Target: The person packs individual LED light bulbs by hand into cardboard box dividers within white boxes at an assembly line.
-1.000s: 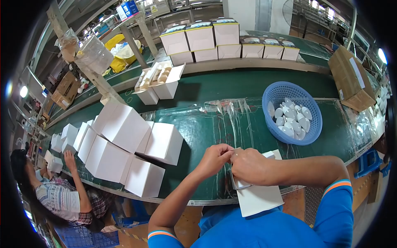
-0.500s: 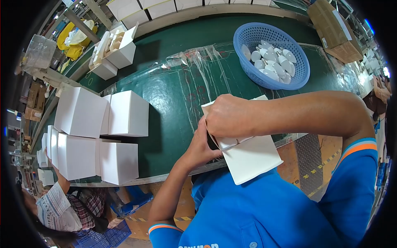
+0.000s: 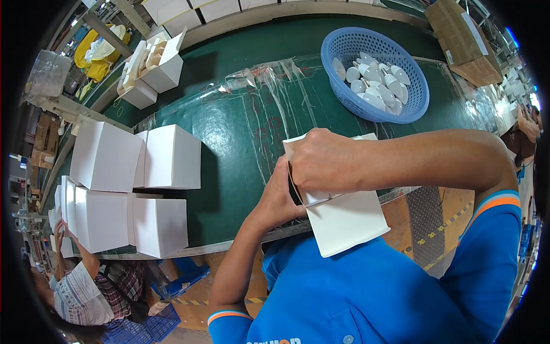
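Observation:
A white cardboard box (image 3: 346,223) with a flap hanging toward my body is between my hands at the table's front edge. My left hand (image 3: 278,198) is wrapped round its left side, thumb along the lower edge. Bent at the opening, my right hand (image 3: 323,160) is a closed fist over the box; its fingertips are hidden, and what they hold, if anything, cannot be seen. Beyond my right forearm stands a blue perforated basket (image 3: 375,114) holding several white rounded parts (image 3: 375,86).
Several closed white boxes (image 3: 166,223) stand at the left. Open white boxes (image 3: 166,69) with cardboard inserts lie at the back left. A brown carton (image 3: 464,46) is at the back right. A co-worker (image 3: 86,292) is at the lower left, hands near the boxes.
The view has shifted slightly. My hands keep nearly the same hold on the box. The co-worker's hands now show more clearly beside the white boxes.

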Action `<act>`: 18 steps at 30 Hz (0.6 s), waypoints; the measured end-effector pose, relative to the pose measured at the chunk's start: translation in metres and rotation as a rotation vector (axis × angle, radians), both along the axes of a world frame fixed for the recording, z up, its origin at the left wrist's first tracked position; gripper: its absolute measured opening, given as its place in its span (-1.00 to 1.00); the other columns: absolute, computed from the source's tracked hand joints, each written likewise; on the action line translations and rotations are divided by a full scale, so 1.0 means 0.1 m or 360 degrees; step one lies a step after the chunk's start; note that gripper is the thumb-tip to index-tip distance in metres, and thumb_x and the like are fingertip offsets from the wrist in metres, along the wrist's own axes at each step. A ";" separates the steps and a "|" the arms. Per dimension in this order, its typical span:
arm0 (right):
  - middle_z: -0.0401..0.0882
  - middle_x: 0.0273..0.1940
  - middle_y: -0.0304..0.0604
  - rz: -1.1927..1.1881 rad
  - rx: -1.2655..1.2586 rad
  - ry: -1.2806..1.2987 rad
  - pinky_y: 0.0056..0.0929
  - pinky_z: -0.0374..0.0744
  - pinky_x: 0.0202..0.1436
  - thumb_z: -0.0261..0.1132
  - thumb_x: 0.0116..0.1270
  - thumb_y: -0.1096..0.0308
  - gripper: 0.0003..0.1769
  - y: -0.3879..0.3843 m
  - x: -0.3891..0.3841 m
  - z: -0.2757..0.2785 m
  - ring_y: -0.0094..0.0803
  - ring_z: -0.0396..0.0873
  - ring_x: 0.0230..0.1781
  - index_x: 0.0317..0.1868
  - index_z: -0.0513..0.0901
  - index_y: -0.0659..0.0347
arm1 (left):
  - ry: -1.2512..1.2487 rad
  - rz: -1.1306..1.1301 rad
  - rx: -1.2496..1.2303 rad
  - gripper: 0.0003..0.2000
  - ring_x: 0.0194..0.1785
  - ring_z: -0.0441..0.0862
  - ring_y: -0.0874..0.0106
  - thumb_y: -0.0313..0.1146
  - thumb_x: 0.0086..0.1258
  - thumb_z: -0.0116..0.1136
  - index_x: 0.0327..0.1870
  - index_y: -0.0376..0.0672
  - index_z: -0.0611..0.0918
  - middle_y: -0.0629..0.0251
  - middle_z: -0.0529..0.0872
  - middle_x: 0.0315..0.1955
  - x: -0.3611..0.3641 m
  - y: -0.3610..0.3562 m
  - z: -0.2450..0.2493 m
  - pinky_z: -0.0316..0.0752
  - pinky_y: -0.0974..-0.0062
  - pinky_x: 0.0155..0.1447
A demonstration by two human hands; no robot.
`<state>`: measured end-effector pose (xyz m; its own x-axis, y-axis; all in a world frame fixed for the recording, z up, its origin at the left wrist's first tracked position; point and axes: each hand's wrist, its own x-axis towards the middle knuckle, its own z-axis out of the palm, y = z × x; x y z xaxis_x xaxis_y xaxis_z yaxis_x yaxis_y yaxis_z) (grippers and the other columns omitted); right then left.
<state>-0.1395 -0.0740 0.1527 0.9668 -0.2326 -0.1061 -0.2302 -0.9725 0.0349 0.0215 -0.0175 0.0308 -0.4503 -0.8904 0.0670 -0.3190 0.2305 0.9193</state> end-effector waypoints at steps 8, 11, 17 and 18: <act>0.69 -0.49 -0.17 -0.0001 0.0025 0.0022 -0.34 0.67 -0.43 0.34 -0.05 0.42 -0.94 -0.02 -0.01 0.24 -0.30 0.72 -0.38 -0.53 0.72 0.21 | 0.0020 -0.0031 0.0279 0.13 0.40 0.36 0.07 -0.21 -0.23 0.64 0.43 -0.24 0.14 -0.02 0.36 0.29 -0.01 -0.05 -0.02 0.28 0.22 0.46; 0.67 -0.47 -0.10 -0.0087 0.0036 0.0172 -0.34 0.65 -0.41 0.33 -0.05 0.43 -0.90 0.00 0.02 0.53 -0.26 0.72 -0.35 -0.48 0.71 0.27 | 0.0022 -0.0055 0.0346 0.16 0.42 0.35 0.08 -0.21 -0.22 0.64 0.46 -0.23 0.11 -0.02 0.34 0.32 0.02 -0.05 -0.10 0.27 0.22 0.47; 0.69 -0.33 -0.05 -0.0288 -0.0066 -0.0498 -0.28 0.61 -0.24 0.39 0.04 0.40 -0.70 -0.03 -0.64 1.02 -0.13 0.69 -0.29 -0.16 0.69 0.24 | 0.0132 0.0011 0.0210 0.15 0.42 0.36 0.14 -0.29 -0.20 0.64 0.48 -0.23 0.10 0.00 0.35 0.34 0.03 -0.06 0.03 0.27 0.27 0.49; 0.70 -0.32 -0.04 -0.0566 -0.0197 -0.0509 -0.21 0.61 -0.18 0.39 0.07 0.38 -0.74 -0.09 -0.77 0.98 -0.10 0.69 -0.27 -0.17 0.70 0.20 | 0.0149 0.0007 0.0238 0.15 0.41 0.37 0.16 -0.32 -0.20 0.64 0.48 -0.24 0.11 0.01 0.37 0.33 0.06 -0.09 0.03 0.27 0.28 0.48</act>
<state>-0.2165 -0.0832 0.2506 0.8046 -0.5464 0.2326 -0.5654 -0.8246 0.0186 0.0273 -0.0262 0.0336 -0.4446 -0.8954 -0.0253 -0.2313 0.0875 0.9689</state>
